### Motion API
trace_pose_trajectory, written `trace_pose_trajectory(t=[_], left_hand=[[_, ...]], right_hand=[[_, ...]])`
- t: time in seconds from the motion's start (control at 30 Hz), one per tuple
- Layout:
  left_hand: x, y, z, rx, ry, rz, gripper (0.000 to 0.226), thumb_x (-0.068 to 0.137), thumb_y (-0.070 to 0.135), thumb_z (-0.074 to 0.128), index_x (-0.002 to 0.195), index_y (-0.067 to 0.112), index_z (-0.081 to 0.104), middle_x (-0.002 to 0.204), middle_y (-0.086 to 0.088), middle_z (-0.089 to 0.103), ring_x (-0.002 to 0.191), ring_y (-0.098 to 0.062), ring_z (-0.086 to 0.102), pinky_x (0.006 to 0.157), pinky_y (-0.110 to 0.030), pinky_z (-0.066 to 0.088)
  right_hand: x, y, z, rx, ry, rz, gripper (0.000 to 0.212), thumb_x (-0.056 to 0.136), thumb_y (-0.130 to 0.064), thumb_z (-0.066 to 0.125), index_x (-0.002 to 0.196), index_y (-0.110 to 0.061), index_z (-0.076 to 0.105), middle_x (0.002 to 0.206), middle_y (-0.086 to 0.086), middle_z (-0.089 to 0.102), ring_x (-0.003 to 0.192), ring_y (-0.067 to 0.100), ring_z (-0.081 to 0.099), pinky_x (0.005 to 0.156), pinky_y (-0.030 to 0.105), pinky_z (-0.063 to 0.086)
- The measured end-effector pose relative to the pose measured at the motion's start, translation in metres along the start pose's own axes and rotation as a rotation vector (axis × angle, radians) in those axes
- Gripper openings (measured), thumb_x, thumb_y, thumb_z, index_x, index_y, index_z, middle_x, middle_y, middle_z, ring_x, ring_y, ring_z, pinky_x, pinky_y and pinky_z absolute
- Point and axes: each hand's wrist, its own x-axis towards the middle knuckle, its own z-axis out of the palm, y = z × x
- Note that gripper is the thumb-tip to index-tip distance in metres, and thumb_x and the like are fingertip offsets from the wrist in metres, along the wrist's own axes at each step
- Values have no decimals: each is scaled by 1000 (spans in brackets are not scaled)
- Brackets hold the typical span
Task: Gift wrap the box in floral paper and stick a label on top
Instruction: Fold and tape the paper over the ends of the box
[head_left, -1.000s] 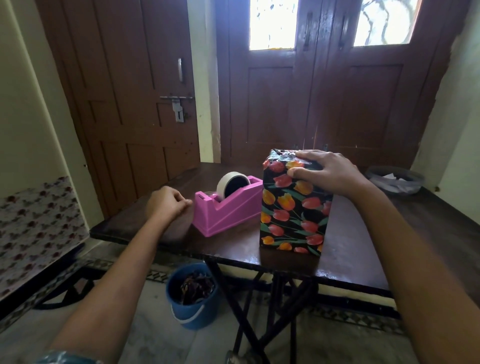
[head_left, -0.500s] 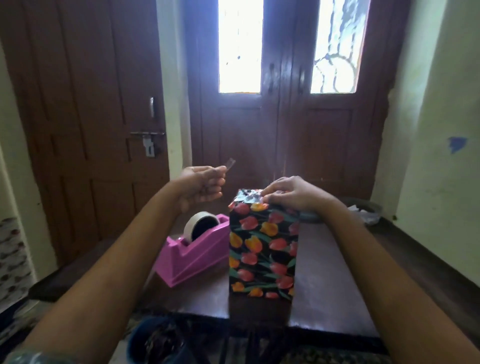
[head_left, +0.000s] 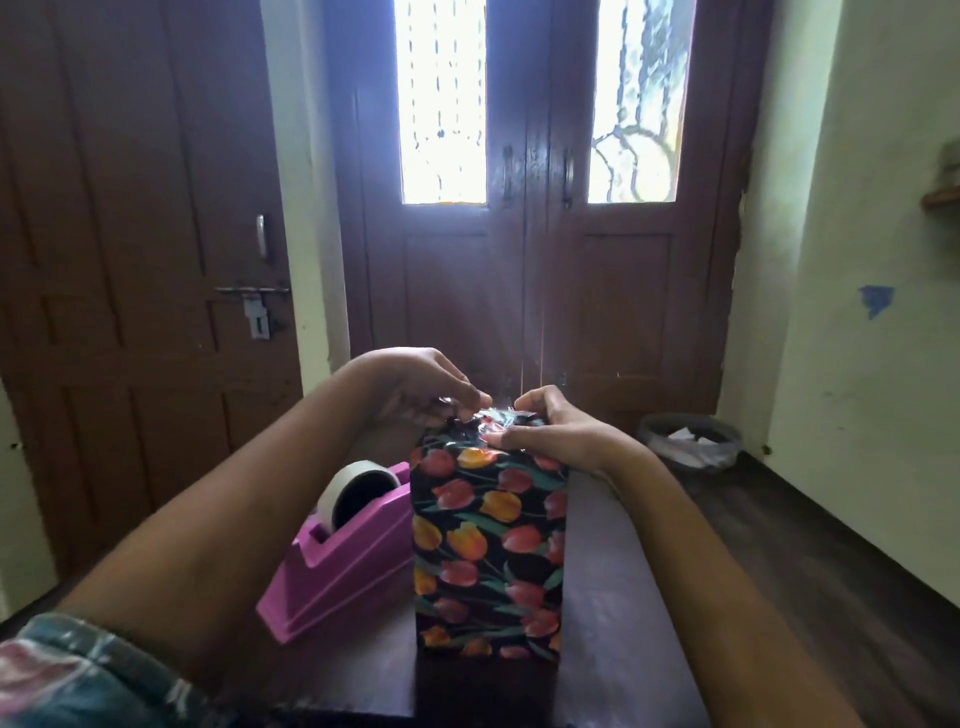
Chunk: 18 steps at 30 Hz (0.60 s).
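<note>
Two hands (left (head_left: 420, 391), right (head_left: 551, 432)) atop box (head_left: 488, 551)

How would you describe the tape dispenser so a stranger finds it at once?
Start at the dark wooden table in front of the double doors. Left of the upright floral-wrapped box stands the tape dispenser: the only pink thing, wedge-shaped, carrying a pale tape roll.

A dark wooden bench (head_left: 623, 597) carries two things. A box (head_left: 488, 551) wrapped in black paper with red and orange tulips stands upright near the front edge, about midway along. Just beside it on the left sits a pink tape dispenser (head_left: 343, 571), angled, holding a roll of tape (head_left: 332, 493).
</note>
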Motion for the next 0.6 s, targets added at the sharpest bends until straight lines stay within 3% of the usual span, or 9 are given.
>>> trace_pose_trajectory(t=[0.23, 0.43, 0.53, 0.6], left_hand=[[11, 12, 1, 274, -63, -78, 14, 81, 23, 71, 77, 11, 67, 63, 3, 59, 55, -7, 49, 51, -15, 45], [28, 29, 5, 540, -50, -248, 24, 82, 34, 69, 84, 11, 64, 66, 4, 59, 56, -8, 45, 50, -17, 42], [27, 34, 10, 644, -14, -281, 33, 86, 38, 64, 69, 10, 56, 51, 6, 54, 43, -7, 43, 35, -11, 36], [24, 26, 6, 637, 1, -309, 45, 86, 45, 61, 61, 9, 48, 40, 5, 49, 39, -9, 43, 36, -16, 37]], right_hand=[[1, 0, 0, 15, 8, -11, 62, 72, -46, 73, 117, -26, 36, 120, 4, 49, 103, 18, 55, 87, 31, 48], [-3, -1, 1, 25, 17, -17, 60, 75, -43, 72, 119, -25, 35, 117, 1, 47, 99, 14, 55, 80, 26, 47], [-5, 0, 0, 29, 29, -16, 61, 76, -43, 71, 121, -24, 35, 118, 1, 47, 102, 16, 53, 82, 27, 46], [-5, 1, 0, 38, 36, -18, 61, 76, -43, 71, 120, -24, 35, 113, -1, 47, 102, 16, 53, 84, 28, 46]])
